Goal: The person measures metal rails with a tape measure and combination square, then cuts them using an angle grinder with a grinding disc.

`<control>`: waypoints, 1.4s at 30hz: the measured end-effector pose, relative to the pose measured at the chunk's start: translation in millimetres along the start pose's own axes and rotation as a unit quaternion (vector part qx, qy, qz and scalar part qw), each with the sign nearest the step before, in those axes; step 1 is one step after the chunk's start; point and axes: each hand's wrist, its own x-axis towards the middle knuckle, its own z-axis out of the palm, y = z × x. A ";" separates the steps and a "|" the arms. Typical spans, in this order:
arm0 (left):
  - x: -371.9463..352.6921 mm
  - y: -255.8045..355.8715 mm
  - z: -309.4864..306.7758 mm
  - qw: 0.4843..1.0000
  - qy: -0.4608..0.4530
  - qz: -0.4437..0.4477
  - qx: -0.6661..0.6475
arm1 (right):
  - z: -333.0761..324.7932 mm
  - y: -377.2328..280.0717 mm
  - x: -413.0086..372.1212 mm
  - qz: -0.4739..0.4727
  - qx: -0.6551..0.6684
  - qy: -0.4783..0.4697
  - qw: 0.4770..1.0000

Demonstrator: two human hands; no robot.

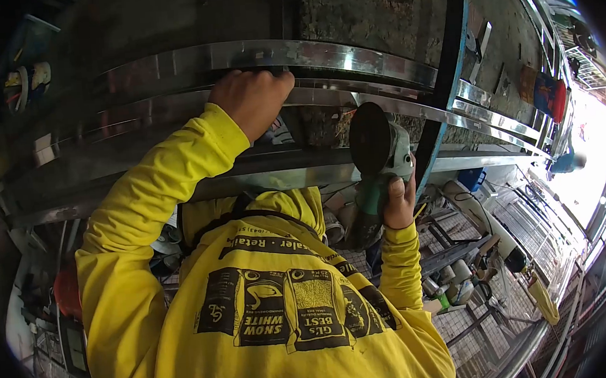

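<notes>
My right hand [398,205] is wrapped round the body of a green angle grinder [369,207]. The grinder's dark round disc [370,139] faces left, close to the shiny metal bars. Further up and to the left, my left hand [254,99] is closed, knuckles up, over the nearer metal bar [325,97]. Its fingertips are hidden at the gap below the farther metal bar [350,58]. Both bars run lengthwise across the work area, side by side. A blue-edged dark crossbar [449,66] meets them right of the grinder.
Another long metal bar [281,179] lies nearer to me. At right are a red and blue container [555,97] and a floor area with several cups and cans [457,280] among metal frames. A roll of tape [23,85] and small items sit at far left.
</notes>
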 end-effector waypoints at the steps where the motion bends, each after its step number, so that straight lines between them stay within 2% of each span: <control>1: -0.1 0.1 0.1 1.000 -0.002 0.000 0.000 | 0.1 -0.7 -0.8 0.000 -0.001 0.002 1.000; 5: -1.9 0.7 5.2 1.000 0.016 0.005 0.016 | 1.9 -7.5 0.5 -0.009 -0.037 0.000 0.999; 12: -7.0 2.9 11.8 0.996 0.072 0.015 0.054 | -0.8 -1.6 -3.0 0.009 -0.004 0.003 1.000; 14: -7.7 3.7 10.4 0.996 0.065 0.013 0.058 | -2.3 -4.0 -3.7 0.039 0.027 -0.026 0.999; 17: -8.2 3.9 10.5 0.996 0.063 0.011 0.059 | -5.6 4.4 -5.7 0.020 -0.007 0.019 1.000; 25: -7.7 2.9 11.7 0.996 0.052 0.012 0.065 | -4.7 -3.0 -2.1 0.021 -0.007 -0.003 1.000; 28: -7.1 2.7 11.2 0.997 0.045 0.011 0.066 | -3.0 -5.9 -6.2 0.049 -0.006 0.006 0.999; 30: -6.4 2.5 12.5 0.996 0.044 0.013 0.070 | 1.5 -12.5 -5.7 0.042 -0.029 0.013 0.999; 32: -6.9 2.5 13.0 0.996 0.057 0.015 0.067 | 7.7 -19.4 -0.5 -0.005 -0.082 0.018 0.996; 35: -7.2 3.2 12.3 0.996 0.065 0.013 0.067 | 9.0 -20.0 0.7 -0.011 -0.082 0.023 0.996; 38: -6.5 2.8 13.8 0.995 0.066 0.012 0.071 | 9.9 -25.2 -2.4 0.042 -0.020 0.002 0.999; 42: -5.8 3.0 11.5 0.997 0.048 0.010 0.066 | -5.1 -7.4 -1.6 0.043 -0.019 -0.001 0.999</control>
